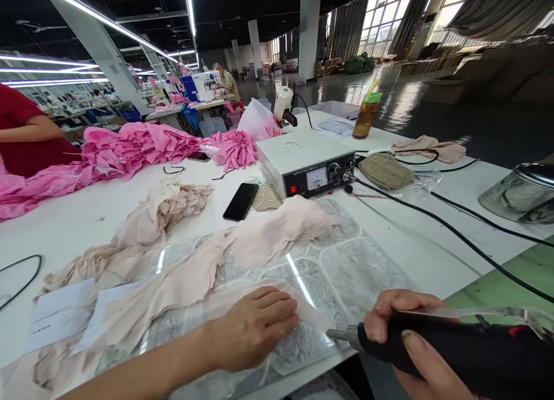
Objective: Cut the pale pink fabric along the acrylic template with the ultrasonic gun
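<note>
A thin beige fabric piece (298, 307) lies on the clear patterned mat (367, 267) at the table's front. My left hand (255, 328) rests palm down on its lower edge, fingers side by side and the thumb hidden. In my right hand (415, 336) is a black ultrasonic hand tool (459, 348), the fingers wrapped round its body. Its metal tip (341, 334) points left and meets the right end of the fabric, or nearly so. Just beyond lies a stack of beige fabric pieces (277, 230), with another beige pile (168, 215) farther left.
A control box (318, 163) with a dial stands behind the mat; a black cable (433, 221) runs from it rightward. Around it are a phone (240, 202), a bottle (367, 114), a metal container (523, 192) and pink fabric (138, 149). A person in red (30, 129) stands at left.
</note>
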`<state>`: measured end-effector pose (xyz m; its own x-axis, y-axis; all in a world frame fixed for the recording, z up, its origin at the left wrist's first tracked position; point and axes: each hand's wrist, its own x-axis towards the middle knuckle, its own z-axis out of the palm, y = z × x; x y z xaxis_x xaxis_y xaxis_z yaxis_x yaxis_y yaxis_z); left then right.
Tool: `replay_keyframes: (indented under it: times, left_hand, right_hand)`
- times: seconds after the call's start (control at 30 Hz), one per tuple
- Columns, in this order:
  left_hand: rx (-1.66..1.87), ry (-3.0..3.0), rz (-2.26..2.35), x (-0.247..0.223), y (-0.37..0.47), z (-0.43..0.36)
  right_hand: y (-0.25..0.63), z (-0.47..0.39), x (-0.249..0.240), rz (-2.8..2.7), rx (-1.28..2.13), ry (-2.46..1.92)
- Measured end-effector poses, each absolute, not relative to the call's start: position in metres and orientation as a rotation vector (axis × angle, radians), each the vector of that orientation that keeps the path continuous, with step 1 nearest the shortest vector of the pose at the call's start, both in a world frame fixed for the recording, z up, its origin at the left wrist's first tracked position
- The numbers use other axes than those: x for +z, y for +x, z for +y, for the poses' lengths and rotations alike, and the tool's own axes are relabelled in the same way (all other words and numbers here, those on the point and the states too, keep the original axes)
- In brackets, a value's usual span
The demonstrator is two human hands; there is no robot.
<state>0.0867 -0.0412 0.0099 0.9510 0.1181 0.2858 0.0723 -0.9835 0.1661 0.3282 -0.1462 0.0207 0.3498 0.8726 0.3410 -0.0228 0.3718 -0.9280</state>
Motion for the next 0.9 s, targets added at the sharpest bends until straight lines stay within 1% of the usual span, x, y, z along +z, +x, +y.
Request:
replay_keyframes:
  times: [0.1, 0.23, 0.4, 0.63, 0.9]
  left_hand:
    - [0.488, 2.958, 0.206, 0.008, 0.093, -0.051]
    - [0.446, 2.944, 0.306, 0.003, 0.091, -0.053]
    - [0.397, 2.930, 0.291, 0.004, 0.081, -0.048]
    - [0.470, 2.905, 0.405, -0.001, 0.081, -0.053]
    - [0.443, 2.914, 0.438, -0.009, 0.080, -0.058]
  right_hand:
    - [0.329, -0.146, 0.016, -1.025, 0.751, -0.986]
    - [0.323, -0.146, 0.013, -0.949, 0.747, -0.942]
    - [0.319, -0.152, 0.012, -0.924, 0.789, -0.909]
    - [0.313, -0.160, 0.007, -0.950, 0.857, -0.857]
    - [0.313, -0.152, 0.007, -0.930, 0.816, -0.855]
